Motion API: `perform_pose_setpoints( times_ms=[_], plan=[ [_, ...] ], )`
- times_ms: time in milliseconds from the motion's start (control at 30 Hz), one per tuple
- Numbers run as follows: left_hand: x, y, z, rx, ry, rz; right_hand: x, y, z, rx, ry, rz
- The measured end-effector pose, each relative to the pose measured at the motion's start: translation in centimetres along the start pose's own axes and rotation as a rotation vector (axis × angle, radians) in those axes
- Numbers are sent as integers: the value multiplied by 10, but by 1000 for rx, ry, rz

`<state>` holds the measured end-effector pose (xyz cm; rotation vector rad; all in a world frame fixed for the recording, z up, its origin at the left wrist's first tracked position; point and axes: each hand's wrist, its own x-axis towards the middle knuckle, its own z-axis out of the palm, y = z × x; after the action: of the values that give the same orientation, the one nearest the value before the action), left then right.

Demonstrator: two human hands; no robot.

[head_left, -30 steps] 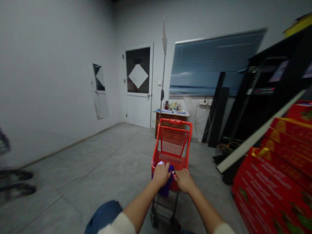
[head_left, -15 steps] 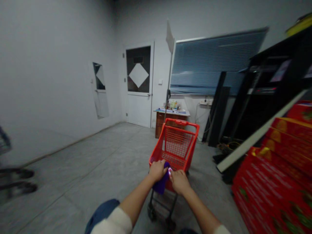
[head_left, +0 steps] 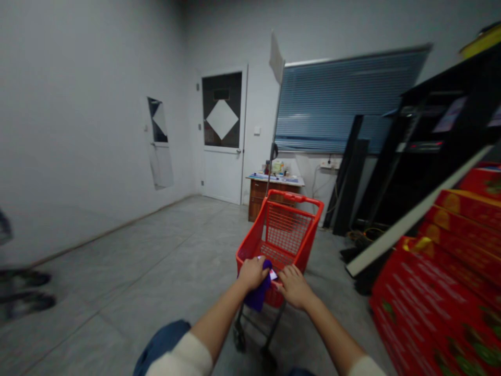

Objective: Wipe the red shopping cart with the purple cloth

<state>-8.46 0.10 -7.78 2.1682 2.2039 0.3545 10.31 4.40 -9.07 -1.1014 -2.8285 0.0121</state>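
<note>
A small red shopping cart (head_left: 287, 230) stands on the grey floor in front of me, turned a little to the right, with a thin pole and white flag (head_left: 276, 60) rising from it. My left hand (head_left: 252, 272) is closed on the cart's near rim and holds a purple cloth (head_left: 259, 293) that hangs down from it. My right hand (head_left: 293, 284) grips the same rim just beside it, fingers wrapped round. A small white-and-pink item (head_left: 273, 273) shows between the two hands.
Red printed boxes (head_left: 438, 292) are stacked at the right under a slanting white board (head_left: 415, 214) and dark shelving. A wooden desk (head_left: 274, 194) with clutter stands at the far wall beside a white door (head_left: 222, 136). Dark wheels (head_left: 23, 300) show at far left.
The cart has swung round to the right and rolled a little away from me, with both hands still on its rim. The flag pole has shifted right.
</note>
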Motion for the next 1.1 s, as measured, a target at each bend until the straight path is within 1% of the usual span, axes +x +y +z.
perform_pose_setpoints(
  times_ms=[100, 167, 233, 300, 367, 400, 467, 567, 633, 700, 800, 867, 967, 1033, 1100],
  plan=[
    [1, -15, -11, 5, 2, -96, 1, -4, 4, 2, 32, 20],
    [-1, -15, -11, 18, 20, -128, 4, -9, 6, -3, 63, 35],
    [-4, -7, -6, 24, 29, -106, 7, -13, 8, -19, 85, 55],
    [-7, 4, 1, 12, 30, -43, 9, -16, 10, -41, 100, 71],
    [-7, 9, 5, -18, 21, 29, 8, -16, 11, -62, 119, 66],
    [-6, 9, 6, -35, 15, 52, 8, -15, 11, -74, 131, 59],
    [-3, 2, 4, -64, 9, 49, 6, -13, 11, -100, 155, 52],
    [2, -15, -3, -71, 28, -33, 4, -15, 14, -126, 180, 74],
    [2, -20, -5, -54, 46, -81, 4, -21, 17, -127, 198, 90],
    [-1, -17, -4, -31, 45, -77, 5, -28, 20, -118, 212, 103],
    [-8, -5, 2, -15, 29, 8, 6, -33, 19, -86, 197, 107],
    [-11, 0, 4, -25, 29, 58, 7, -28, 13, -54, 146, 89],
    [-10, -3, 0, -57, 15, 95, 8, -10, -2, 4, 37, 30],
    [-7, -7, -4, -60, 3, 77, 9, 3, -9, 11, 17, 54],
    [-3, -7, -5, -36, 12, 23, 11, 12, -10, 4, 22, 67]
  ],
)
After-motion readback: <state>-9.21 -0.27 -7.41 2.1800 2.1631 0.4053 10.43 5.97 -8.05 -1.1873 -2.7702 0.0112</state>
